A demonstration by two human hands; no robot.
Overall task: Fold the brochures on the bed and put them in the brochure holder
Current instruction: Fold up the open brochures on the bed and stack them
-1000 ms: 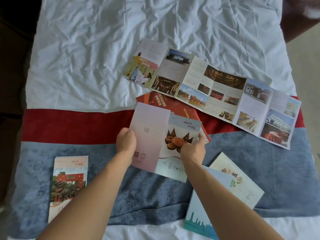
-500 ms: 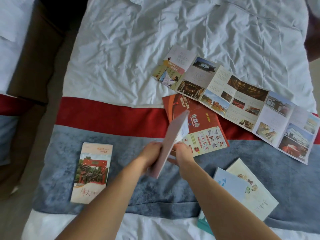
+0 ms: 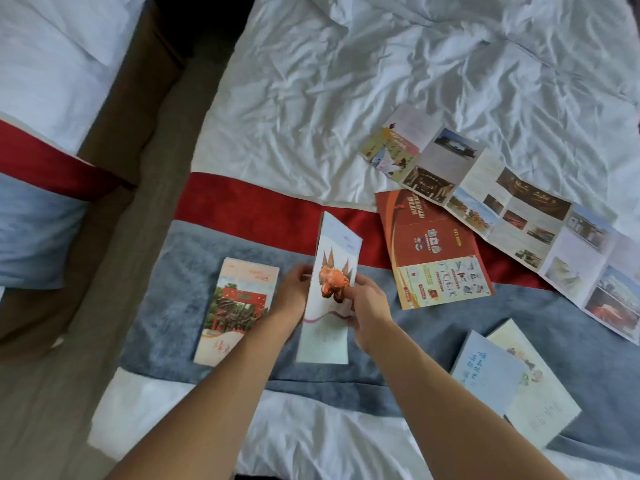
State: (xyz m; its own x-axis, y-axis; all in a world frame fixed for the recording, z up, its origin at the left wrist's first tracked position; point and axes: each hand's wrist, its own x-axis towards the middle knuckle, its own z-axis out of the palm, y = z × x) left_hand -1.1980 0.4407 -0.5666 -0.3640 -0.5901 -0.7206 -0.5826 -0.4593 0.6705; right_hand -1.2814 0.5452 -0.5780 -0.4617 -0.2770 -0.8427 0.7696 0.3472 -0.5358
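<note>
Both hands, left hand (image 3: 294,292) and right hand (image 3: 367,311), have fingers clamped on the crab brochure (image 3: 329,299) above the bed's grey runner (image 3: 166,306); square the edges, then crease firmly.

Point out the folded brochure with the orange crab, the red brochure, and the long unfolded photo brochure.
Folded brochure with the orange crab (image 3: 337,252), head view, upper cover.
Red brochure (image 3: 424,220), head view, red upper panel.
Long unfolded photo brochure (image 3: 512,199), head view, middle panel.
</note>
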